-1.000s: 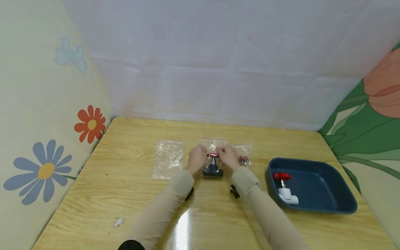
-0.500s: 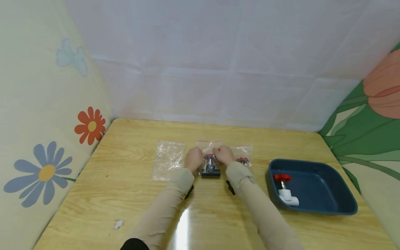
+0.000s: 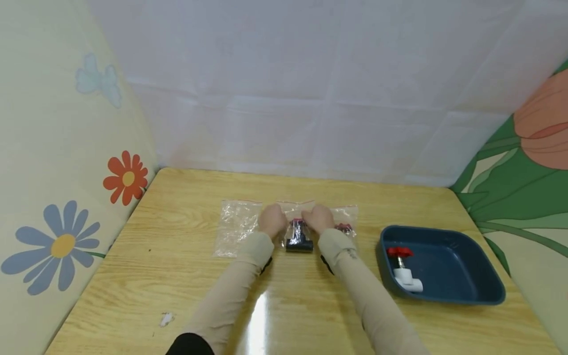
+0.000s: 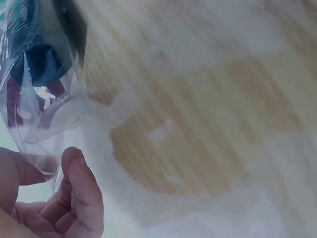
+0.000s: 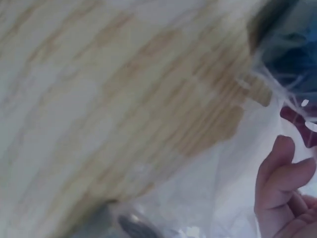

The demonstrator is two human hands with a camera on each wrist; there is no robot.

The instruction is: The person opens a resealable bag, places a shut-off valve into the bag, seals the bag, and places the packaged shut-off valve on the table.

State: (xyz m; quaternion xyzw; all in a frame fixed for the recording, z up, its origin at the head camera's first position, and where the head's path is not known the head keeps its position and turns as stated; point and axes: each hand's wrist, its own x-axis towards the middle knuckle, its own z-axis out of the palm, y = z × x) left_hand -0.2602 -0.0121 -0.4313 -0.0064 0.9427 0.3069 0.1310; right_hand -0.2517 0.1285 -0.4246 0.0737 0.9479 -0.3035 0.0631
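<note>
In the head view a dark tee-shaped valve [image 3: 299, 243] with a red handle lies inside a clear zip bag [image 3: 296, 209] at the middle of the table. My left hand [image 3: 272, 220] is at the bag's left side; in the left wrist view its thumb and curled fingers [image 4: 83, 193] pinch the plastic just beyond the valve's red handle [image 4: 37, 96]. On the opposite side my right hand [image 3: 320, 219] holds the bag's edge with curled fingers, close to the red handle [image 5: 297, 125] in the right wrist view. The fingertips are hidden from the head camera.
To the left lies a flat clear bag [image 3: 238, 224]. Right of my hands is another bag [image 3: 349, 214] with a red-handled part [image 3: 343, 228] in it. A blue bin [image 3: 448, 261] at the right holds a white valve [image 3: 405, 278] with a red handle.
The bag with the dark valve has shifted slightly left, both hands moving with it. Most recently the left hand has edged a little farther left.
</note>
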